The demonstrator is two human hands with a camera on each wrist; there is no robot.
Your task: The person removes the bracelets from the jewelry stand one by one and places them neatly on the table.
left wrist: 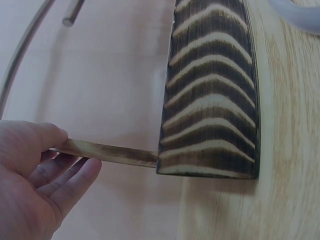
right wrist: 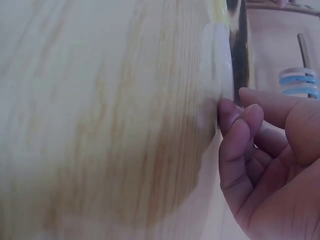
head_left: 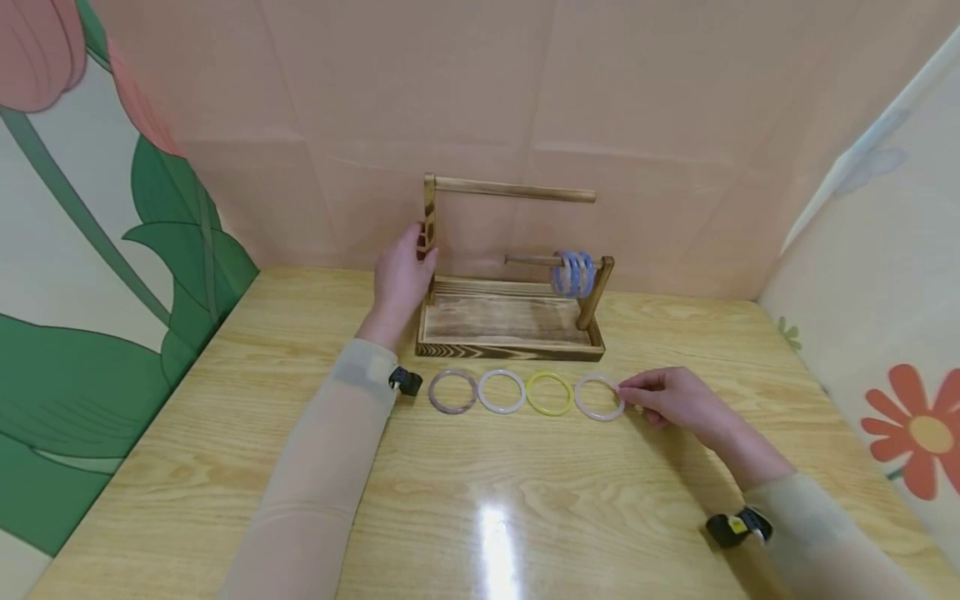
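On the wood-grain table (head_left: 420,500) stands a dark-striped wooden rack (head_left: 510,353), its left post (head_left: 430,198) held between the thumb and bent fingers of the left hand (head_left: 405,271). The right hand (head_left: 678,404), fingers curled, pinches the right edge of a pale pink bangle (head_left: 600,418), lying flat before the rack beside yellow (head_left: 551,413), white (head_left: 502,411) and mauve (head_left: 453,411) bangles; blue bangles (head_left: 573,275) hang on the lower bar (head_left: 528,260).

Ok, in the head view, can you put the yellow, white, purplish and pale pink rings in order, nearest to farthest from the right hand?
1. Pale pink ring: row's right end, touching the right hand.
2. Yellow ring: next one left.
3. White ring: further left.
4. Purplish ring: left end.
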